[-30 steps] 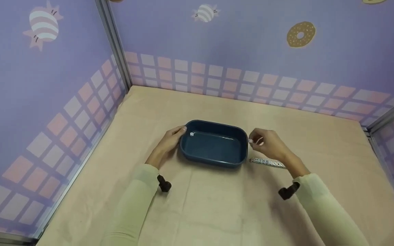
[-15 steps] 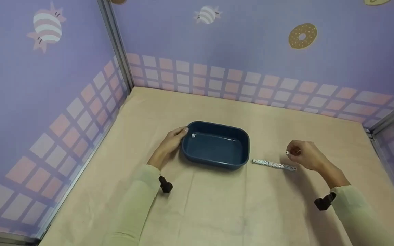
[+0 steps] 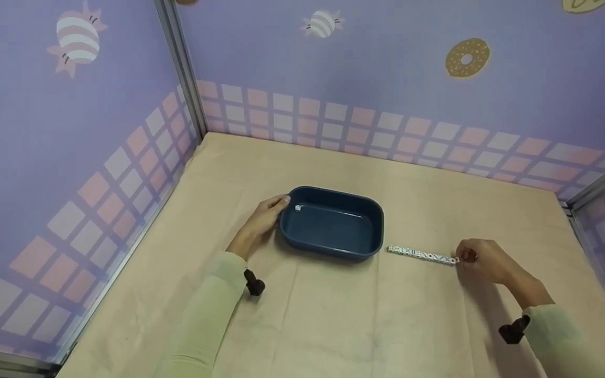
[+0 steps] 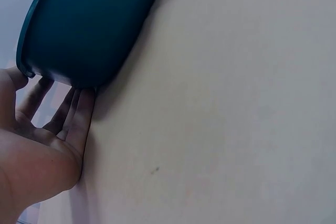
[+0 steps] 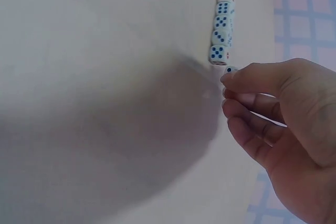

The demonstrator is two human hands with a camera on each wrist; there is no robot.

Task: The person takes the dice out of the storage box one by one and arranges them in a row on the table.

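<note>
A dark blue rectangular dish (image 3: pixel 329 230) with rounded corners stands on the cloth, and one white die (image 3: pixel 298 208) lies inside at its far left. My left hand (image 3: pixel 261 216) holds the dish's left end, thumb at the rim and fingers against the outer wall, as the left wrist view shows. To the right of the dish, several white dice form a straight row (image 3: pixel 421 254). At the row's right end, my right hand (image 3: pixel 489 264) pinches a die (image 5: pixel 230 70) between thumb and fingertips. In the right wrist view a small gap separates it from the row's end die (image 5: pixel 217 54).
A pale cloth (image 3: pixel 323 320) covers the table. Purple panels with printed sweets and checks, such as the back wall (image 3: pixel 386 68), enclose the left, back and right sides. A metal post (image 3: pixel 179 68) stands at the back left corner.
My right hand has moved right and toward me, from beside the dish to the row's far right end, carrying the die. My left hand and the dish have stayed in place.
</note>
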